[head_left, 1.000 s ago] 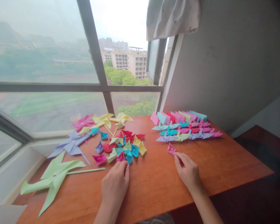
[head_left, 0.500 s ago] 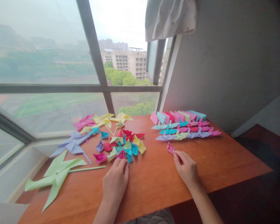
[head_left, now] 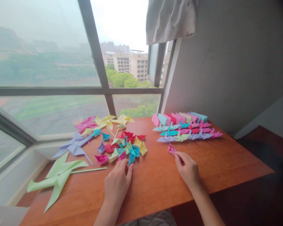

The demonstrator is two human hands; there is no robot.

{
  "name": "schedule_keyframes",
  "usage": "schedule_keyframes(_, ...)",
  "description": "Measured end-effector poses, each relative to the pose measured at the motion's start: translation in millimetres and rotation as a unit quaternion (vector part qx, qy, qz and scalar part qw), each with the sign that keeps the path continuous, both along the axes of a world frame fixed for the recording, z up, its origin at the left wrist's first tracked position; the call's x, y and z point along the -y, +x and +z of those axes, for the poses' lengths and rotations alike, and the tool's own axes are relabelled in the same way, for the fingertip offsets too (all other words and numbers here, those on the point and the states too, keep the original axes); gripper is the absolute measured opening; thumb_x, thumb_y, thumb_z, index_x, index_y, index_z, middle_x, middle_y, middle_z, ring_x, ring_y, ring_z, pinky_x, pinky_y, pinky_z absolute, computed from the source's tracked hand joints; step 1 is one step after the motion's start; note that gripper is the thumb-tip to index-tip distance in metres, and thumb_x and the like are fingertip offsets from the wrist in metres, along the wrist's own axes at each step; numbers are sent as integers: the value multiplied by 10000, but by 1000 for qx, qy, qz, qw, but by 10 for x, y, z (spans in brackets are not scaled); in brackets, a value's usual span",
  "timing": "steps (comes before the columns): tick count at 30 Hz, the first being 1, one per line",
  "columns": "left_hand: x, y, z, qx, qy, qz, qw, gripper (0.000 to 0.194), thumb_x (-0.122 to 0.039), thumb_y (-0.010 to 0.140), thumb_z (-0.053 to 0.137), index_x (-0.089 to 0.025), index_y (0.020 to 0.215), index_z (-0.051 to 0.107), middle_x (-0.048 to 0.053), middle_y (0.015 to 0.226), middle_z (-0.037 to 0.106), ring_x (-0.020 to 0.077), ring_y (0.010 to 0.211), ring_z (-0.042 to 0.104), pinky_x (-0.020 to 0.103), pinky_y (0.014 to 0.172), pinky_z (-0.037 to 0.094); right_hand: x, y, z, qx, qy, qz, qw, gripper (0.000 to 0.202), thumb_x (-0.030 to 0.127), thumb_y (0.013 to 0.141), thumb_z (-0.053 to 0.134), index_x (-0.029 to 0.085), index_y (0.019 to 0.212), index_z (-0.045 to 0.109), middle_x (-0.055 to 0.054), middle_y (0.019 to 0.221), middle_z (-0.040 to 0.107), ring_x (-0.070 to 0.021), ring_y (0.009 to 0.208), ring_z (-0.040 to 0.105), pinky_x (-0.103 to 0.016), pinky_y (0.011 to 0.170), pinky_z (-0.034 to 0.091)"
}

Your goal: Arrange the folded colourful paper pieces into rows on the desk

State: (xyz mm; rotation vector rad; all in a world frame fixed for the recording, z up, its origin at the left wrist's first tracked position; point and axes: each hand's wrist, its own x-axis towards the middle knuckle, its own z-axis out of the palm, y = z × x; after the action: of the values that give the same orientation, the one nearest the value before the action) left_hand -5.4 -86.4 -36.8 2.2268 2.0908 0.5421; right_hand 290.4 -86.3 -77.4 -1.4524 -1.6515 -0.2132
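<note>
My right hand [head_left: 188, 169] is closed in a pinch on the near corner of a small pink paper boat [head_left: 171, 149], which sits on the table just in front of the rows of folded cranes [head_left: 182, 137]. At the near edge of a pile of colourful paper boats [head_left: 114, 155] is my left hand [head_left: 118, 179], its fingers curled. The thumb and forefinger close at the lower tip of a blue paper boat [head_left: 131, 158]; the other fingertips are hidden. A magenta paper boat [head_left: 121, 156] lies partly behind the left knuckles.
Paper pinwheels lie at the left, a green pinwheel [head_left: 58, 175] nearest and a lavender pinwheel [head_left: 75, 143] behind it. Folded paper pieces [head_left: 179, 118] stand in a row behind the cranes. The wooden table [head_left: 155, 185] meets the window [head_left: 132, 105] and the grey wall [head_left: 217, 78].
My left hand has shifted slightly right, its thumb and forefinger now at the blue boat, and the blue boats have moved a little. The right hand still holds the pink boat.
</note>
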Motion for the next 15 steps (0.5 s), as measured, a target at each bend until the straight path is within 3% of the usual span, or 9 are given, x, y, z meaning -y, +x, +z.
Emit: schedule_keyframes(15, -62, 44, 1, -25, -15, 4, 1000, 221, -328, 942, 501, -238, 1113, 607, 43, 993, 741, 220, 820, 720, 255, 608, 453, 2, 0, 18, 1, -5, 3, 1000, 205, 256, 952, 490, 201, 946, 687, -54, 827, 711, -168, 708, 670, -272, 686, 510)
